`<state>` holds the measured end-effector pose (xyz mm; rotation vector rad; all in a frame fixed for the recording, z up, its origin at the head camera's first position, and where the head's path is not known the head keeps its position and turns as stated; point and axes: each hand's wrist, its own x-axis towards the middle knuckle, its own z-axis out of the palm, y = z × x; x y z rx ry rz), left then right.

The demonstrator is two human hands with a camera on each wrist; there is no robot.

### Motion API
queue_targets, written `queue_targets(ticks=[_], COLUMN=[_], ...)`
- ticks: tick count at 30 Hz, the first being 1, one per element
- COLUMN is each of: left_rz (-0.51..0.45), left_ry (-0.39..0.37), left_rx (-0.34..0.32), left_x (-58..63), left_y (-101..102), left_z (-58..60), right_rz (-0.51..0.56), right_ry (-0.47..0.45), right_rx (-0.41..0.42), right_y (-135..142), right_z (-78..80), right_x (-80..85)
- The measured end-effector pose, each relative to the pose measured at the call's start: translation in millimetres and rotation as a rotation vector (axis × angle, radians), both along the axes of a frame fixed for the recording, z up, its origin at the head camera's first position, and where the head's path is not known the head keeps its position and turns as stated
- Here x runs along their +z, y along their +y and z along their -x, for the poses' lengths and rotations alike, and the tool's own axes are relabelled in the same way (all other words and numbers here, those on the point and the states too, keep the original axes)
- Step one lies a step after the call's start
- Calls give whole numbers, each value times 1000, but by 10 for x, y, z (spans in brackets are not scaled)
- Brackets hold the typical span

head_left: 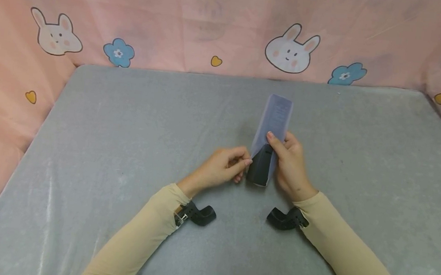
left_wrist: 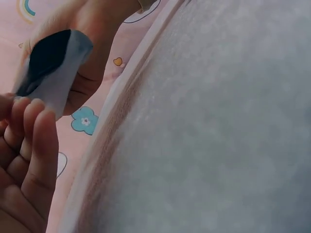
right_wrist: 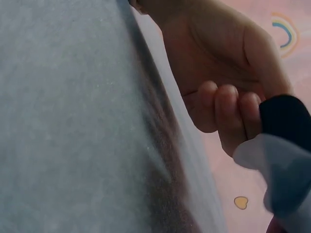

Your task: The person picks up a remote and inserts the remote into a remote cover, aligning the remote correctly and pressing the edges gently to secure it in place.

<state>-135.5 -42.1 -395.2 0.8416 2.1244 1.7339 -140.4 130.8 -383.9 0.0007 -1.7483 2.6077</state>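
A long, flat, translucent purplish strip (head_left: 280, 110) with small faint print slants away from me over the table. Over its near end lies a black piece (head_left: 260, 168), wide at the bottom and narrowing to a point. My right hand (head_left: 296, 169) grips the strip from the right, thumb on top beside the black tip. At the left edge of the black piece, my left hand (head_left: 225, 167) pinches with thumb and forefinger, its other fingers curled. Both wrist views show the near end curved; the left wrist view has the black surface (left_wrist: 48, 56) above a pale translucent layer (left_wrist: 63, 92).
A grey cloth-covered table (head_left: 125, 137) lies below the hands. Pink curtain (head_left: 156, 20) with rabbits, flowers and hearts hangs behind and along both sides. Black curved mounts (head_left: 202, 215) stick out inward from both wrists, below the beige sleeves (head_left: 135, 235).
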Motion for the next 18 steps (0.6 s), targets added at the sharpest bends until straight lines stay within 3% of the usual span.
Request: queue_targets(ticks=[6,14,18], left_rz=[-6,-89,-87], left_ry=[26,-126,-140], left_rx=[-63,-154,-178], left_x=[-5,10,19], left_y=[7,24,36], left_z=[-8,-54,-77], right_rz=[-22,-32,-98], right_ry=[-62,-109,-111], right_rx=[-30,-53,-109], right_y=[37,78,88], right_z=[30,76,86], right_x=[11,15,4])
